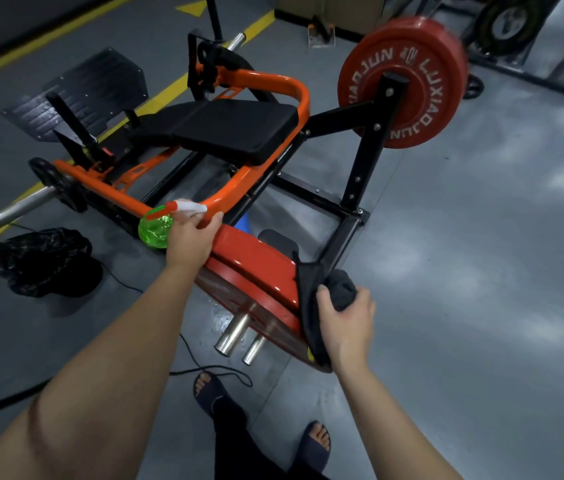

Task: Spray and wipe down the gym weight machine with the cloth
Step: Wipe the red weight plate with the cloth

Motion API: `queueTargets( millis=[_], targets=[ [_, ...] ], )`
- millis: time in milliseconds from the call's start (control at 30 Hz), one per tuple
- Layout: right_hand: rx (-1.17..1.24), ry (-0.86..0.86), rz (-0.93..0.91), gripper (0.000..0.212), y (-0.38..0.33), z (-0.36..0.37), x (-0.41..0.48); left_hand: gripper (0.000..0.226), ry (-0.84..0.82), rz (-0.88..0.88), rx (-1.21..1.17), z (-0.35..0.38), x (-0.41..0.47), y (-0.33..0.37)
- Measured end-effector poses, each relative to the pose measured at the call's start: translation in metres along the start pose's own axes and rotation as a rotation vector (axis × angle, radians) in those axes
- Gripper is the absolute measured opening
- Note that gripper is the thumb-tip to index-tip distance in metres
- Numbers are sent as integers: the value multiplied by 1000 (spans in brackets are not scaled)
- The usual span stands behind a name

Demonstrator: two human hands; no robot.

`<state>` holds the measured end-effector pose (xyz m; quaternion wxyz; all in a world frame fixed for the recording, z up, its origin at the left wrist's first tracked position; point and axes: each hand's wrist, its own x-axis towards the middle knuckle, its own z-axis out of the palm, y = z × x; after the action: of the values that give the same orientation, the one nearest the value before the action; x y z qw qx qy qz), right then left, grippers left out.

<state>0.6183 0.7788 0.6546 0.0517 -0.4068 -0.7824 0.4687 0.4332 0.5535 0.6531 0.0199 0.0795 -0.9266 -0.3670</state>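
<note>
Dark cloth (341, 292) and green spray bottle (156, 228) being held at the weight machine (225, 128).
The right hand (348, 327) is gripping the bunched cloth against the near red plate (252, 268); the left hand (190, 237) is curling its fingers round the bottle beside the orange frame (266, 79).

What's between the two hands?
Head view: the near red weight plate, between the left hand with the spray bottle and the right hand with the cloth.

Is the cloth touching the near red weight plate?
Touching. Head view shows the cloth, gripped by the right hand, draped over the near red weight plate's edge.
</note>
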Motion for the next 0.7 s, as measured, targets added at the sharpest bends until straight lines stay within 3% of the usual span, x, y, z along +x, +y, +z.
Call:
queueTargets(
  millis=[133,233,300,400,533,700],
  targets=[
    [-197,-116,-250,55,-42,6,0,62,61,-45,43,-5,-16,14],
    [-132,-275,-321,53,-46,-2,14,60,78,-62,83,6,-51,38],
    [11,-272,-283,46,-34,-9,18,65,64,-66,111,21,-72,51],
    [75,-116,-107,41,-1,-13,13,79,93,-27,130,37,-95,68],
    [186,-38,148,39,34,-16,21,81,263,65,165,45,-103,70],
    [58,55,204,42,27,-6,21,79,320,87,222,53,-98,68]
  ],
)
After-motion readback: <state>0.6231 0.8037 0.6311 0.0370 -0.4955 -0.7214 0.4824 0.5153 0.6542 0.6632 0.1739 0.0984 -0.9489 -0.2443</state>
